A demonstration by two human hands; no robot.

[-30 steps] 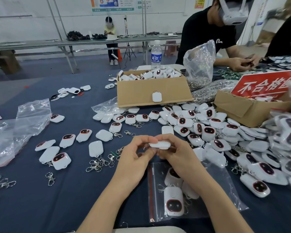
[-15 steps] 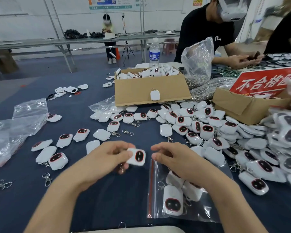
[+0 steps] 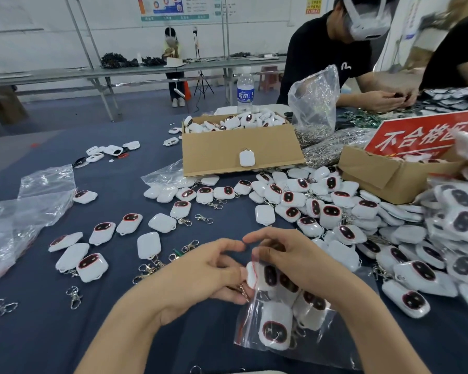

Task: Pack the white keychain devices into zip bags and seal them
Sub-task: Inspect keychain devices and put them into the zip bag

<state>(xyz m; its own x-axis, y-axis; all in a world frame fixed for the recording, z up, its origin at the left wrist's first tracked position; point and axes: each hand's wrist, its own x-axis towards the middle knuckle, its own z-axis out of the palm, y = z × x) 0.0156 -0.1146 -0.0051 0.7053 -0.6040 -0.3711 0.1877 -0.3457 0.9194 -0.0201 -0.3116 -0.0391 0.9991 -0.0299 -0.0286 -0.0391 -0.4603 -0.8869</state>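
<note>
Now both hands — left hand (image 3: 208, 273), right hand (image 3: 295, 255) — at zip bag (image 3: 276, 319)

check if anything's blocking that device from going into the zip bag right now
Nothing visible blocks it. The left hand pushes the white device in at the mouth of the zip bag, which the right hand holds open. The devices already inside sit lower in the bag, clear of the mouth.

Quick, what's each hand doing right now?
Left hand: closed on a white keychain device, pushing it into the zip bag.
Right hand: holding the zip bag's mouth.
</note>
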